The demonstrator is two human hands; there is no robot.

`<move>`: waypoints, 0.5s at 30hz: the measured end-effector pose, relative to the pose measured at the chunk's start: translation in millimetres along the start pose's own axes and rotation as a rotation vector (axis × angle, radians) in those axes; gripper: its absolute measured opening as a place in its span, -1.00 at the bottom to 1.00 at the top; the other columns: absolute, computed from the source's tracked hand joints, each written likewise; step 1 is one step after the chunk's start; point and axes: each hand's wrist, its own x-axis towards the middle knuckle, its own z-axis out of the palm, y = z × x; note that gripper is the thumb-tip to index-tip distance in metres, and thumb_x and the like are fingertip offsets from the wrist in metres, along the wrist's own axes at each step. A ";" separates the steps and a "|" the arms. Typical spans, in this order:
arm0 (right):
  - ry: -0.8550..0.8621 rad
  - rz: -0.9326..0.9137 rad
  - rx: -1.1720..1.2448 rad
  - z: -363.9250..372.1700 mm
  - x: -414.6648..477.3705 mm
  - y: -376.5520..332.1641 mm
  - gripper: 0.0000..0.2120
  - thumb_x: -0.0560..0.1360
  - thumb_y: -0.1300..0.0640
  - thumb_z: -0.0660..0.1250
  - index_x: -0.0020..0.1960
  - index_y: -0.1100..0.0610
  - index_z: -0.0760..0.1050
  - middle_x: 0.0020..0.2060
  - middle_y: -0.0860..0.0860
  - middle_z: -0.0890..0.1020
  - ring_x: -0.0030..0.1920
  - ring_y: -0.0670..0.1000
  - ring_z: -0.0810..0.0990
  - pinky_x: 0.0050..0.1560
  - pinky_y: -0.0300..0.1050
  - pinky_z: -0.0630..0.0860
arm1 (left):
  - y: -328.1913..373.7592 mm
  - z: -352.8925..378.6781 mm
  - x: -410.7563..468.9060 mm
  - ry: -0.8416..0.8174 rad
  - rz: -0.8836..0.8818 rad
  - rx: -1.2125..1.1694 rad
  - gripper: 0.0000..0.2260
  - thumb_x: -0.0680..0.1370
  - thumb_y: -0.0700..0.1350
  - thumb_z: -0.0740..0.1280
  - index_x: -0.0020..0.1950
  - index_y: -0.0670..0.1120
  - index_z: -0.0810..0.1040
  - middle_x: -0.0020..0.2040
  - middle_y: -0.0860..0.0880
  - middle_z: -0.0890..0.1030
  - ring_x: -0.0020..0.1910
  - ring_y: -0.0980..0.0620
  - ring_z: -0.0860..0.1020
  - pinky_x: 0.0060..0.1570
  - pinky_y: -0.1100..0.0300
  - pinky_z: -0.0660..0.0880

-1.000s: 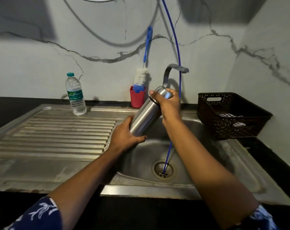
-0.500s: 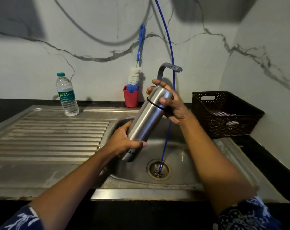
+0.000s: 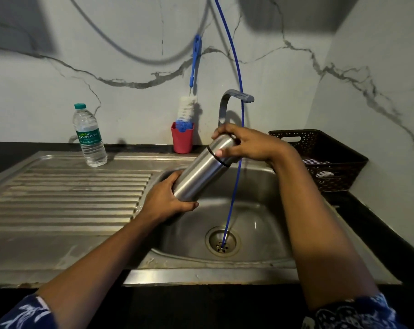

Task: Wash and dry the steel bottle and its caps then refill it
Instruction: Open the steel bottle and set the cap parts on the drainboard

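Above the sink (image 3: 260, 224), the left hand (image 3: 164, 205), the nearer one, is closing its grip round the base of the one steel bottle (image 3: 201, 173). The bottle's long axis is rising rightward to its one visible cap (image 3: 222, 144), which the right hand (image 3: 251, 144) is clasping, probably to unscrew it. Behind the sink are standing one plastic bottle (image 3: 89, 136) and one brush (image 3: 189, 108).

**The Tally**

Two bottles: one cylindrical brushed-steel bottle (image 3: 201, 176), one clear plastic water bottle (image 3: 90, 141). One red plastic cup (image 3: 182, 141), one blue-handled bottle brush (image 3: 188, 108), one dark perforated basket (image 3: 324, 167), one curved grey tap (image 3: 239, 95), one thin blue hose (image 3: 233, 193). Two hands: left hand (image 3: 164, 200), right hand (image 3: 252, 144).
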 end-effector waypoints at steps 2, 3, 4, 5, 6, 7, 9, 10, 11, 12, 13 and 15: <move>-0.149 -0.123 0.204 -7.1 -9.3 9.2 -0.42 0.43 0.30 0.40 0.37 -0.02 0.32 0.34 -0.01 0.36 0.22 -0.11 0.44 0.14 -0.23 0.49 | -0.7 -0.9 0.2 0.003 0.005 -0.013 -0.15 0.10 0.25 0.49 0.35 0.04 0.42 0.09 0.04 0.57 0.00 0.04 0.55 -0.06 0.17 0.48; -0.160 -0.109 0.234 -9.2 -11.9 9.8 -0.34 0.43 0.26 0.41 0.42 -0.09 0.25 0.42 -0.05 0.25 0.30 -0.13 0.36 0.24 -0.20 0.41 | -1.1 -1.0 0.1 0.002 0.011 -0.012 -0.16 0.11 0.22 0.51 0.35 0.03 0.41 0.10 0.03 0.56 0.00 0.03 0.55 -0.04 0.16 0.48; -0.109 -0.064 0.220 -9.7 -12.9 8.0 -0.32 0.44 0.14 0.41 0.45 -0.15 0.20 0.47 -0.07 0.17 0.36 -0.09 0.30 0.31 -0.13 0.35 | -0.8 -0.8 0.1 0.000 0.021 -0.010 -0.18 0.13 0.19 0.53 0.36 0.02 0.41 0.10 0.03 0.56 0.01 0.03 0.55 -0.04 0.16 0.48; -0.005 0.004 0.166 -8.3 -11.9 5.1 -0.38 0.44 -0.04 0.38 0.44 -0.14 0.22 0.47 -0.02 0.20 0.37 -0.01 0.31 0.32 -0.04 0.34 | -0.5 -0.6 0.1 0.000 0.033 -0.005 -0.20 0.15 0.16 0.55 0.35 0.03 0.41 0.10 0.03 0.57 0.00 0.03 0.55 -0.04 0.16 0.47; 0.124 0.102 0.082 -6.4 -9.4 0.8 -0.43 0.44 -0.23 0.29 0.38 -0.07 0.31 0.41 0.05 0.34 0.31 0.05 0.41 0.26 0.02 0.40 | -0.7 -0.3 0.3 0.000 0.043 0.006 -0.21 0.17 0.13 0.57 0.35 0.04 0.41 0.10 0.02 0.57 0.00 0.04 0.54 -0.05 0.17 0.47; 0.225 0.216 -0.033 -3.3 -6.3 -4.9 -0.39 0.42 -0.39 0.15 0.25 0.03 0.43 0.23 0.11 0.53 0.14 0.08 0.56 0.13 0.02 0.50 | -0.6 0.1 0.2 0.002 0.052 0.022 -0.23 0.19 0.11 0.59 0.35 0.05 0.41 0.10 0.03 0.58 0.00 0.04 0.54 -0.04 0.17 0.48; 0.281 0.363 -0.238 4.8 -1.9 -14.0 -0.26 0.37 -0.52 -0.02 -0.04 0.13 0.51 -0.17 0.11 0.66 -0.24 0.05 0.67 -0.22 -0.10 0.56 | -0.2 0.8 -0.3 0.003 0.063 0.047 -0.24 0.21 0.08 0.60 0.35 0.08 0.40 0.10 0.03 0.58 0.00 0.04 0.55 -0.02 0.16 0.50; 0.264 0.367 -0.297 6.8 0.9 -14.6 -0.28 0.38 -0.51 0.01 -0.10 0.13 0.50 -0.25 0.09 0.64 -0.34 0.03 0.65 -0.33 -0.17 0.51 | -0.1 0.8 -0.9 -0.002 0.066 0.049 -0.24 0.21 0.08 0.60 0.35 0.10 0.40 0.10 0.04 0.58 0.00 0.04 0.55 -0.02 0.15 0.50; 0.234 0.339 -0.324 7.0 2.0 -14.5 -0.35 0.41 -0.46 0.07 -0.11 0.13 0.49 -0.26 0.06 0.62 -0.35 0.01 0.62 -0.38 -0.22 0.47 | 0.2 0.7 -1.1 -0.007 0.064 0.046 -0.23 0.20 0.09 0.59 0.35 0.11 0.39 0.10 0.04 0.58 0.00 0.05 0.55 -0.01 0.14 0.51; 0.192 0.299 -0.317 5.3 1.4 -13.2 -0.44 0.44 -0.39 0.15 -0.07 0.13 0.48 -0.21 0.05 0.59 -0.31 0.00 0.61 -0.39 -0.24 0.46 | 0.1 0.2 -1.4 -0.009 0.060 0.044 -0.22 0.18 0.13 0.57 0.35 0.11 0.39 0.10 0.05 0.58 0.00 0.04 0.55 -0.01 0.14 0.51; 0.141 0.248 -0.257 2.2 0.1 -10.6 -0.54 0.47 -0.29 0.23 0.02 0.12 0.47 -0.14 0.05 0.57 -0.22 0.03 0.61 -0.36 -0.22 0.49 | -0.2 -0.8 -1.4 -0.009 0.053 0.044 -0.21 0.15 0.18 0.54 0.35 0.11 0.40 0.09 0.05 0.59 0.00 0.04 0.55 -0.01 0.14 0.51; 0.012 0.122 -0.042 -6.0 -5.1 -4.6 -0.62 0.46 -0.02 0.38 0.22 0.06 0.42 0.07 0.03 0.52 0.04 0.06 0.58 -0.14 -0.19 0.58 | -2.0 -2.4 -0.4 -0.002 0.047 0.057 -0.18 0.11 0.27 0.46 0.35 0.11 0.41 0.09 0.06 0.59 -0.01 0.05 0.55 -0.03 0.15 0.49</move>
